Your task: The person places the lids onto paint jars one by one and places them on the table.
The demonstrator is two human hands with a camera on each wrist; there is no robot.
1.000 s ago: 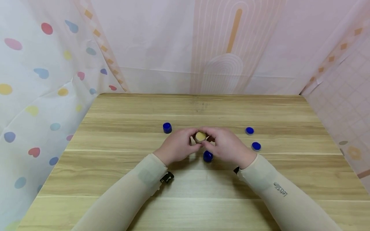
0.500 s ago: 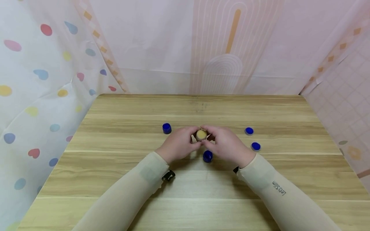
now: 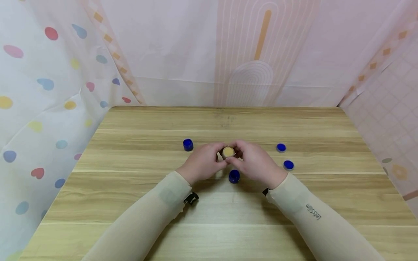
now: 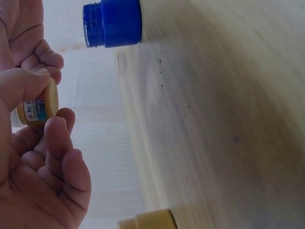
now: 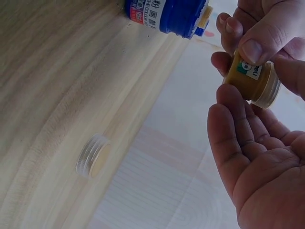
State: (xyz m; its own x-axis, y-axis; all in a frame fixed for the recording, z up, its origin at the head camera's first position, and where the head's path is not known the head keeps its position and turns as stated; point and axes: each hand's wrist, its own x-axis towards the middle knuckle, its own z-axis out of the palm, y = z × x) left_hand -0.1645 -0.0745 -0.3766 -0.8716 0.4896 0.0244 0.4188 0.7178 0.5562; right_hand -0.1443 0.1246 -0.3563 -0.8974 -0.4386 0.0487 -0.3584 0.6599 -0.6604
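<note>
A small ochre paint jar with a clear-rimmed lid is held between both hands above the table. My left hand grips the jar's labelled body, its thumb pressed along the side. The thumb and fingers of my right hand pinch the jar around its lid end, seen from above. Just below the hands stands an uncapped blue paint jar. To their left is a second uncapped blue jar.
Two blue lids lie on the wooden table to the right. The right wrist view shows a clear lid with an ochre face. Part of another ochre jar appears in the left wrist view. Patterned cloth hangs behind.
Both hands and the ochre jar have shifted slightly away and to the right. My right fingers have changed position a little around the lid end; the other jars and lids stay put.
</note>
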